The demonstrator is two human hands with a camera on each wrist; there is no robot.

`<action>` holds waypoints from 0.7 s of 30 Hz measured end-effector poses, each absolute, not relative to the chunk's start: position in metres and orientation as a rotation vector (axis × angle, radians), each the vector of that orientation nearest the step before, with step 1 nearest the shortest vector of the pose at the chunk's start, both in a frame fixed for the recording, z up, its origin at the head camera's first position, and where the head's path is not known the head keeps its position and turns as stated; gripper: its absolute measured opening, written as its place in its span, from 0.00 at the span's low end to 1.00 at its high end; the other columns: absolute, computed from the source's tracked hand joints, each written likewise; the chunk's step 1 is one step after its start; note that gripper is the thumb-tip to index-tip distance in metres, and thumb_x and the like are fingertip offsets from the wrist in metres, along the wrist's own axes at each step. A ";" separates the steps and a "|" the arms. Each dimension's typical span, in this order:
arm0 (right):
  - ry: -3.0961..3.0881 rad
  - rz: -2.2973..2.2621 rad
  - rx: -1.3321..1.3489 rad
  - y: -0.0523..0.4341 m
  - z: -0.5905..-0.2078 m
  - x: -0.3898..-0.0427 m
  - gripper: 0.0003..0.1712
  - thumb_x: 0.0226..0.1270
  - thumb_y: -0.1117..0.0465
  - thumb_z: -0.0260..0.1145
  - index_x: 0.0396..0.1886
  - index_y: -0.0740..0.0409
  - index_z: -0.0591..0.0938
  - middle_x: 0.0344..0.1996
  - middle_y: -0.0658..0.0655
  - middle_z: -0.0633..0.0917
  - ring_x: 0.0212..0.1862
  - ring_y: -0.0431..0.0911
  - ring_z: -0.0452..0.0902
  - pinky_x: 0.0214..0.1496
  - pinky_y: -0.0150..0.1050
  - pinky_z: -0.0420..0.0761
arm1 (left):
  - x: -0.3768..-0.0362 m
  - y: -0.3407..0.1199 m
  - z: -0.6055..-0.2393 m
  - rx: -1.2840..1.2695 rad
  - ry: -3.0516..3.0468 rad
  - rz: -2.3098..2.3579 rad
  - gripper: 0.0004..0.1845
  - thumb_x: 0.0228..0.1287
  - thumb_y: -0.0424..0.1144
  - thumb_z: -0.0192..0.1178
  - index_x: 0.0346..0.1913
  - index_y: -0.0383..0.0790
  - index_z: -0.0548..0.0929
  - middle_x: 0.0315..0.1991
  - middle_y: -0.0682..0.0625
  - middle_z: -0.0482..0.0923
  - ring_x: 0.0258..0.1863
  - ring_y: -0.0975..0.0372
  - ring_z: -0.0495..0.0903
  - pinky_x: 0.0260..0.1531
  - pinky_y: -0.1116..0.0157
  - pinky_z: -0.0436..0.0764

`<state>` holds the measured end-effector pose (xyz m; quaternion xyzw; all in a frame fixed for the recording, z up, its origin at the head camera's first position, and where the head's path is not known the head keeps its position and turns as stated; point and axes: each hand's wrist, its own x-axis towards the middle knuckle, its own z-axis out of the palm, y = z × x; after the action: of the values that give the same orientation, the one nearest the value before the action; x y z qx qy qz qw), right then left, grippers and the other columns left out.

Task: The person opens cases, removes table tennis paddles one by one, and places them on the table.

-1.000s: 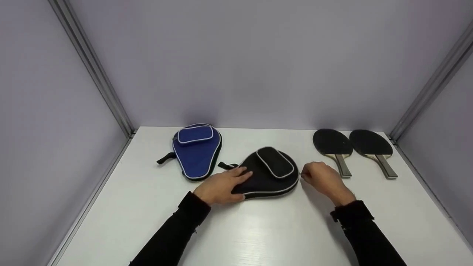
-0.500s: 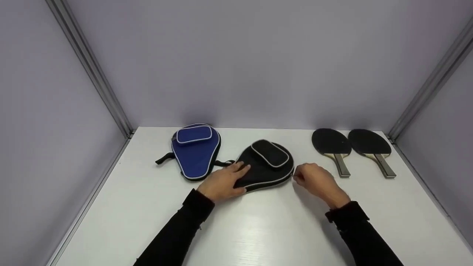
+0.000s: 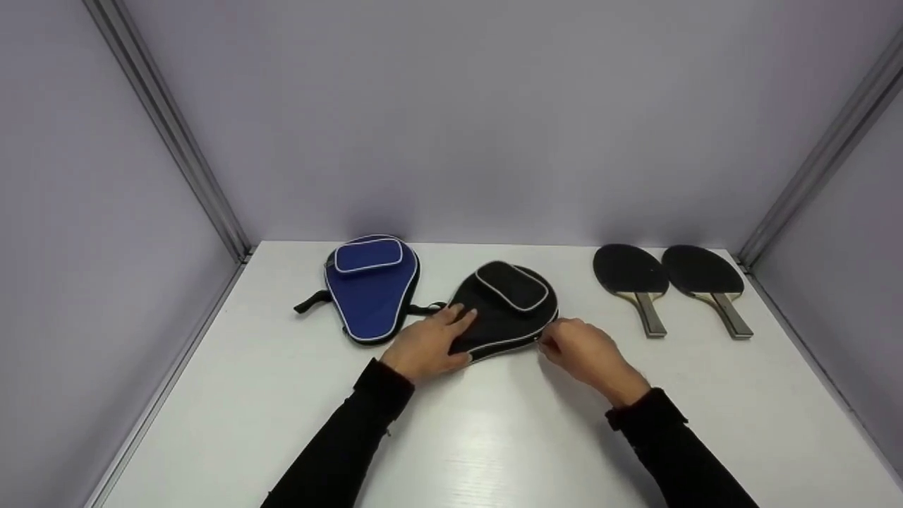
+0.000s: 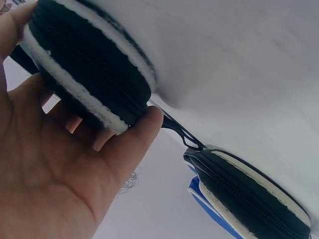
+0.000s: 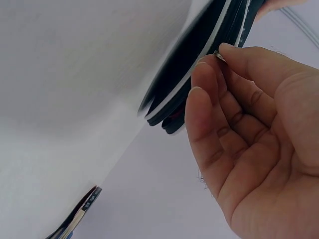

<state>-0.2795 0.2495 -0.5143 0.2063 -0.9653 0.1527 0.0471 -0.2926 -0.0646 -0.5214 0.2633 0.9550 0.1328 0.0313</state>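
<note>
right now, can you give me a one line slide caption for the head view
Left hand rests on a black paddle case while the right hand pinches its zipper pull, a blue case and two paddles alongside.

The head view looks forward and down over the whole worktop (image 3: 494,437). Both wrist views sit low and very close, facing up across each palm; all three share the black case (image 3: 504,310) edge.
</note>
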 end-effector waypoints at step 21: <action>-2.854 0.335 0.788 0.207 -0.521 -0.267 0.05 0.73 0.74 0.79 0.40 0.62 0.94 0.40 0.60 0.95 0.42 0.57 0.95 0.45 0.53 0.97 | -0.285 -0.055 -0.523 0.756 2.974 0.446 0.45 0.85 0.55 0.70 0.95 0.47 0.66 0.94 0.36 0.64 0.92 0.38 0.70 0.85 0.40 0.81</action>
<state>-0.2667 0.2073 -0.5208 0.2636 -0.9547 0.1119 0.0809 -0.2851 -0.0549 -0.5232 0.2438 0.9589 0.1439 0.0202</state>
